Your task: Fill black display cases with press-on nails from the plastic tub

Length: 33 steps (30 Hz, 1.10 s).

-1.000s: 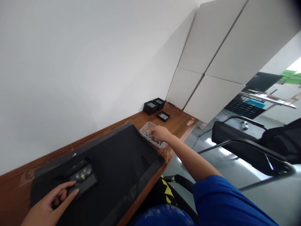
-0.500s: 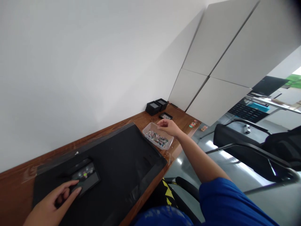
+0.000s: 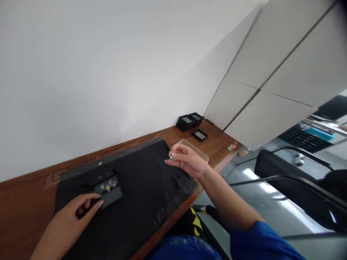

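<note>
On the black mat (image 3: pixel 146 180), at its left part, lies a black box (image 3: pixel 110 195) with several small shiny pieces inside. My left hand (image 3: pixel 81 213) has its thumb and fingertips at the near left edge of this box, pinching it or something small there. Over the mat's right end, my right hand (image 3: pixel 187 159) pinches a small shiny greenish piece (image 3: pixel 171 157) between thumb and fingers. Behind that hand stands a clear plastic tub (image 3: pixel 200 153), mostly covered by it, so its contents are hidden.
Two stacks of black boxes (image 3: pixel 185 123) stand by the wall at the back. A flat black frame (image 3: pixel 200 135) lies before them on the wooden table (image 3: pixel 214 139). Small coloured rings (image 3: pixel 232 146) lie near the right edge. Black chairs (image 3: pixel 284 173) are at the right.
My right hand has moved left from above the tub to over the mat, now with a small shiny piece showing in its fingers. The view has shifted; my left hand stays at the box.
</note>
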Available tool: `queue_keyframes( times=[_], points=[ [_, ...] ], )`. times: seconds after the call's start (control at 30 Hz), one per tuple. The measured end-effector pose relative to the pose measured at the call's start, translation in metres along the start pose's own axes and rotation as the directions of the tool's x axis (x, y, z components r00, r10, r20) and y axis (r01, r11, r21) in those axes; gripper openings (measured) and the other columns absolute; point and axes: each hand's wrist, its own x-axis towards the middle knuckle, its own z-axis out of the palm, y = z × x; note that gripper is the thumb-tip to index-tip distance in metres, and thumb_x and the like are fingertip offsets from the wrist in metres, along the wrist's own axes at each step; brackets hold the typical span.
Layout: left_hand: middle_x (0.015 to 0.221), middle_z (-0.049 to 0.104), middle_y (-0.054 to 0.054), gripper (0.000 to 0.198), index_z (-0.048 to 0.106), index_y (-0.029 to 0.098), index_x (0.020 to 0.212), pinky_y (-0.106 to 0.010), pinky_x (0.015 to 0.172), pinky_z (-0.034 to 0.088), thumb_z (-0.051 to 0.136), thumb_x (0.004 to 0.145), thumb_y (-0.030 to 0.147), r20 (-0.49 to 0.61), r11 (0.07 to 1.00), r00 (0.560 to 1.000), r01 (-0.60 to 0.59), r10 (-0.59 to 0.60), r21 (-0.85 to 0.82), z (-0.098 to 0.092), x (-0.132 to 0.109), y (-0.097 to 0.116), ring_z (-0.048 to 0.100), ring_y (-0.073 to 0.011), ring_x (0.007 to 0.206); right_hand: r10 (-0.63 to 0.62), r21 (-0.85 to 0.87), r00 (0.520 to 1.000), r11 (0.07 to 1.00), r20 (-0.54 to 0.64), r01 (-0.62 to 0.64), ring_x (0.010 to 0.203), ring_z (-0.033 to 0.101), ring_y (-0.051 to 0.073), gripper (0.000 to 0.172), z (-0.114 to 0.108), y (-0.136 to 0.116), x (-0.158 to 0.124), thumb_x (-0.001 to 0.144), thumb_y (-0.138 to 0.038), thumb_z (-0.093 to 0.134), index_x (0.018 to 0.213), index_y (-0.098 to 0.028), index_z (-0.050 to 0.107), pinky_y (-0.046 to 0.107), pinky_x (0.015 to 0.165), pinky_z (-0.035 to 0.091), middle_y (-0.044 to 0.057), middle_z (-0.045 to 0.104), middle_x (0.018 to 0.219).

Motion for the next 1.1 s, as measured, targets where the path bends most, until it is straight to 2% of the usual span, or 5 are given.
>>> queue_keyframes(
  times=[0.3,0.57,0.73,0.9,1.1],
  points=[
    [0.075,0.066,-0.001,0.041,0.084,0.026,0.098,-0.034,0.066,0.047,0.069,0.092,0.063,-0.107,0.994,0.99,-0.096,0.091,-0.045,-0.015,-0.018,0.067,0.062,-0.0218,0.066,0.245,0.015,0.914,0.964,0.324,-0.264,0.085,0.083,0.01,0.051,0.096,0.063,0.027,0.071,-0.036,0.114,0.094,-0.019,0.072,0.031,0.097,0.072,-0.004,0.083,0.092],
    [0.091,0.075,-0.002,0.044,0.079,0.024,0.138,-0.033,0.08,0.06,0.076,0.102,0.05,-0.233,0.912,0.929,-0.339,0.286,-0.232,-0.015,-0.033,0.088,0.068,-0.0197,0.078,0.348,-0.05,0.89,0.936,0.294,-0.35,0.077,0.082,0.01,0.06,0.119,0.113,0.042,0.062,-0.044,0.117,0.091,-0.018,0.071,0.022,0.08,0.067,-0.004,0.081,0.085],
    [0.101,0.084,-0.004,0.024,0.086,0.027,0.127,-0.032,0.086,0.065,0.083,0.104,0.033,-0.329,0.825,0.844,-0.51,0.424,-0.243,-0.01,-0.032,0.097,0.079,-0.0197,0.089,0.323,-0.088,0.908,0.947,0.267,-0.31,0.075,0.079,0.008,0.06,0.12,0.123,0.047,0.06,-0.041,0.117,0.093,-0.019,0.072,0.018,0.073,0.063,-0.005,0.08,0.085],
    [0.108,0.09,-0.005,0.017,0.093,0.03,0.118,-0.032,0.092,0.069,0.085,0.102,0.03,-0.299,0.822,0.887,-0.446,0.352,-0.355,-0.007,-0.03,0.097,0.085,-0.0212,0.096,0.275,-0.057,0.92,0.961,0.279,-0.27,0.076,0.081,0.009,0.051,0.116,0.131,0.053,0.069,-0.037,0.114,0.094,-0.02,0.073,0.02,0.077,0.066,-0.004,0.082,0.086],
    [0.105,0.093,-0.007,0.02,0.096,0.03,0.11,-0.033,0.084,0.073,0.091,0.094,0.041,-0.138,0.787,0.985,-0.163,0.1,-0.594,-0.008,-0.029,0.1,0.089,-0.0249,0.092,0.217,-0.031,0.906,0.975,0.364,-0.221,0.078,0.083,0.011,0.049,0.112,0.137,0.059,0.075,-0.039,0.112,0.1,-0.022,0.073,0.025,0.084,0.07,-0.002,0.086,0.09]
  ],
)
